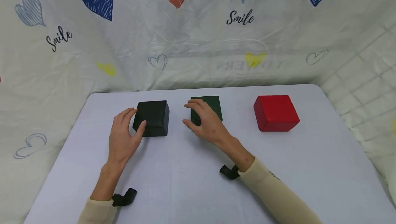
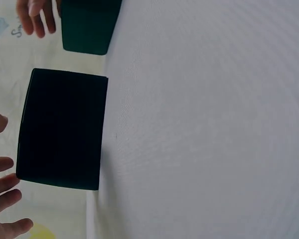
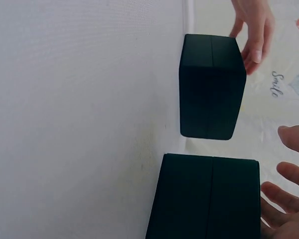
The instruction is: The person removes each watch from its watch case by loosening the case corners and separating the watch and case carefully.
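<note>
The left hand (image 1: 125, 134) is at the left side of the black box (image 1: 153, 115), its fingers spread in a loose curve with the thumb apart; it grips nothing, and whether a fingertip touches the box is hard to tell. The right hand (image 1: 208, 124) is over the dark green box (image 1: 213, 103), covering part of it in the head view; its fingers are bent gently, the thumb well away from them, with nothing in their hold, and contact with that box cannot be told either. The black box sits on the left part of the white surface (image 1: 185, 189), the green one to its right, with bare cloth between them. Well apart, on the right, sits a red box (image 1: 276, 114). Light tan sleeves (image 1: 272, 189) cover both forearms, and a black curved piece (image 1: 125, 197) shows at each cuff. Behind the surface hangs a pale sheet (image 1: 201, 31) printed with hearts and "Smile".
</note>
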A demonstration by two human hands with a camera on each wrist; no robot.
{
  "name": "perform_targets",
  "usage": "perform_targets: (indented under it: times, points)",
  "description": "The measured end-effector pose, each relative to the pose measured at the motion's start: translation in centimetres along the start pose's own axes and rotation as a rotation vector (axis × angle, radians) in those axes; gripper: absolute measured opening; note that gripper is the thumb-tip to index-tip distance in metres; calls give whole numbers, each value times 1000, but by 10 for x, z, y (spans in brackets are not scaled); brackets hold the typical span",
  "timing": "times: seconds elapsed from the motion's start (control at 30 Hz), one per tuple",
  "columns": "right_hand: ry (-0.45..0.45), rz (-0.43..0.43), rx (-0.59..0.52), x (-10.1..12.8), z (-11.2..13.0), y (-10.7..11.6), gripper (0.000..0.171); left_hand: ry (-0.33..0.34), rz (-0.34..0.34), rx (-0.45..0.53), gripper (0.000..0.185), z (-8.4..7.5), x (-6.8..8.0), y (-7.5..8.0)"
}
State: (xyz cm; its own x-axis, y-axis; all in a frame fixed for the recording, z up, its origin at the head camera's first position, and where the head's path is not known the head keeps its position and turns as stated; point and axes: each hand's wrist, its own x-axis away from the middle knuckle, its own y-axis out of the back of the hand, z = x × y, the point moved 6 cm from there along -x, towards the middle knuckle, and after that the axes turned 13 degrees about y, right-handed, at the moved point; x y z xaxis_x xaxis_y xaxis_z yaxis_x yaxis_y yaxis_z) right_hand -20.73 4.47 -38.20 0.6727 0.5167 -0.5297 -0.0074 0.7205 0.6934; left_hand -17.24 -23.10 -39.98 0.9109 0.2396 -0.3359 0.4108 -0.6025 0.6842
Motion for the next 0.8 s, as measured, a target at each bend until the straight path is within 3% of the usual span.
perform_targets:
  times: [0.47, 0.8]
  points:
    - [40, 5, -27, -13, 11, -6, 45, 64, 27, -1, 53, 11, -1, 3]
    - [2, 5, -97, -20, 15, -12, 52, 137, 80, 48, 55, 24, 4, 4]
